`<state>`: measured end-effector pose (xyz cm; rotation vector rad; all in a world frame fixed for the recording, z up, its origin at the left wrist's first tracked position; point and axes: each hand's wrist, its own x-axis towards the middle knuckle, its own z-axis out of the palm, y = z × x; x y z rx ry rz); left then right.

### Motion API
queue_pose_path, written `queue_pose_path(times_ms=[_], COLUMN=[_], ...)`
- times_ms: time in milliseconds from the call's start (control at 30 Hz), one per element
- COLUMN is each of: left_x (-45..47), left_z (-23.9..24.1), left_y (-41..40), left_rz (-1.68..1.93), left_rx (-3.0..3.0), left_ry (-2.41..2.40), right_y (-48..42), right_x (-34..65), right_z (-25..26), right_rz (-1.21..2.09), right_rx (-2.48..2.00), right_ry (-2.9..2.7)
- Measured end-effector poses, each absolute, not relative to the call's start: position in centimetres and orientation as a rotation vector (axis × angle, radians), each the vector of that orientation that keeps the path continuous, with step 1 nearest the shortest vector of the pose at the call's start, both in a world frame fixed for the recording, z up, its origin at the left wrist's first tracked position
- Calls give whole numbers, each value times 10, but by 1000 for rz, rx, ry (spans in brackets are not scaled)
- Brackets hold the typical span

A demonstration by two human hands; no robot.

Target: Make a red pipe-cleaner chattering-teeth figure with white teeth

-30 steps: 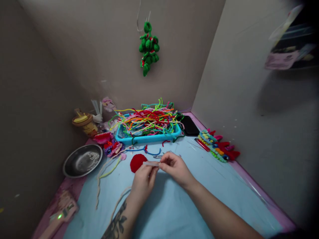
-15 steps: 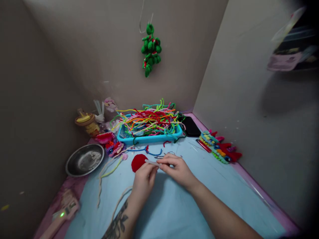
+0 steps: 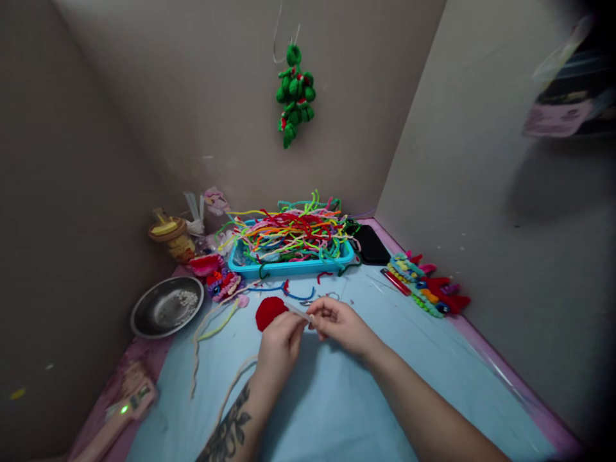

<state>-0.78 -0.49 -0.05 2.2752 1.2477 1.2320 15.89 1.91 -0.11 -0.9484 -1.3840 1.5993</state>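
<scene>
Left hand (image 3: 278,350): I'm pinching the pale stick (image 3: 297,311).
Right hand (image 3: 342,326): curling at the stick's end; whether I'm gripping, I can't tell.
Red ball (image 3: 269,312): my left hand's hiding its lower edge.

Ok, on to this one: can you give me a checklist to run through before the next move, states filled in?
1. Whitish strip in the left hand: ok, it sticks out at the fingertips.
2. Right hand at the strip: ok, its fingertips are at the near end; firmness of grip cannot tell.
3. Red ball unobstructed: not ok, the left hand partly covers it.
4. Metal bowl upright: ok, with small pale bits inside.
5. Pink device showing its light: ok, green is lit; its function cannot tell.
</scene>
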Motion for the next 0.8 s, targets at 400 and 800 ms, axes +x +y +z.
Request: queue_pose_path(times_ms=[400, 800], left_x=[-8, -1], left_z=[3, 1], left_y=[-5, -9], left_rz=[1343, 1234], left_rx=[2393, 2074], left_ry=[1186, 1257], right_y=[18, 12], right_x=[158, 158], right_z=[1, 0], right_rz=[1677, 980], right_rx=[-903, -949], right_ry=[-1208, -1601])
